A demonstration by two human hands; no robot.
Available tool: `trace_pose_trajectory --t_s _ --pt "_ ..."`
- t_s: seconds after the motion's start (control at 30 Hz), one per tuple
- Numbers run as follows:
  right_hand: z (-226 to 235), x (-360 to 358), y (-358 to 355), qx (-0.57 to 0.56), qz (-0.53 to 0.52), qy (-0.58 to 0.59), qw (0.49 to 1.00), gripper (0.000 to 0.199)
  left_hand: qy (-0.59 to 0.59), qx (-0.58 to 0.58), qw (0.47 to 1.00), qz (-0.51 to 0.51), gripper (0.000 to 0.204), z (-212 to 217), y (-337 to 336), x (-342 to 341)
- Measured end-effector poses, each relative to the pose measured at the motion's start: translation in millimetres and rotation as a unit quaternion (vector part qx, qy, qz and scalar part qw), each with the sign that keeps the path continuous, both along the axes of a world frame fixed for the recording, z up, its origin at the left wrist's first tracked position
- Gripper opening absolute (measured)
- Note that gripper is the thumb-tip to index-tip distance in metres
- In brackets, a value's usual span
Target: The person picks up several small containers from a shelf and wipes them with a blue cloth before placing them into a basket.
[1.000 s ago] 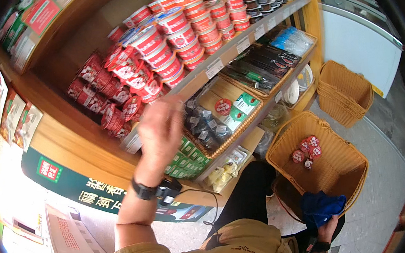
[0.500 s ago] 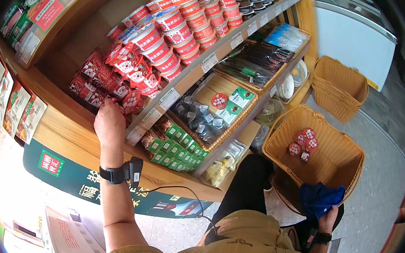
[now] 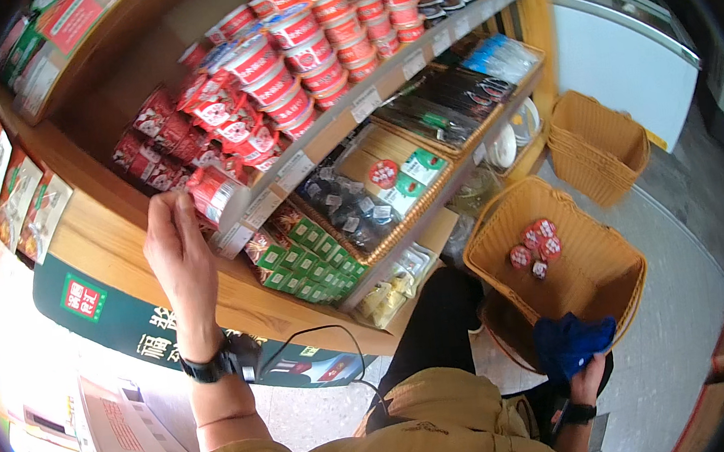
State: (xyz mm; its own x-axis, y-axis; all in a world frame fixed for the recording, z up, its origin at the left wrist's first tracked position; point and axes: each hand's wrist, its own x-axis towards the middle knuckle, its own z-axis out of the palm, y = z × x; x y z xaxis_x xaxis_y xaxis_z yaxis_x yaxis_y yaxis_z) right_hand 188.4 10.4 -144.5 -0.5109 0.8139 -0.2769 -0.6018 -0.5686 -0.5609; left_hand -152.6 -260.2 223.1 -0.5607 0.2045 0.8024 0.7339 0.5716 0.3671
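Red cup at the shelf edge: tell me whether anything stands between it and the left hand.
Nothing visible does. The left hand is already on the red cup, fingers against its left side at the shelf edge. Other red cups sit behind it, not between.

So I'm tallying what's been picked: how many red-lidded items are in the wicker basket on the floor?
4, clustered on the floor of the wicker basket: red-lidded items at, plus a smaller one. Others could be hidden.

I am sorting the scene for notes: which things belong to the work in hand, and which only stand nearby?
In use:
left hand
red cup it grips on the shelf
right hand
blue cloth
wicker basket with red cups

Nearby only:
empty wicker baskets
green packets
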Motion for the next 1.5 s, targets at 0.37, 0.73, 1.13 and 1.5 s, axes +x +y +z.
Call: trace_pose_trajectory --t_s 0.37,0.73,1.13,1.5 --pt "81.4 -70.7 -9.1 0.097 0.077 0.134 0.983 0.045 -0.71 0.044 0.537 -0.453 0.013 -196.4 169.8 71.6" --pt "95.9 -56.2 -18.1 0.11 -0.084 -0.075 0.988 0.02 -0.745 -0.06 0.443 -0.496 0.026 -253.3 212.7 155.5" --pt "79.2 -62.6 -10.2 0.079 -0.105 -0.106 0.986 0.016 -0.777 -0.059 0.365 -0.51 0.03 -249.8 210.4 153.6" --pt "75.5 -47.1 -9.6 0.095 -0.05 -0.058 0.993 0.023 -0.776 0.052 0.289 -0.558 0.035 -258.9 218.7 146.1"
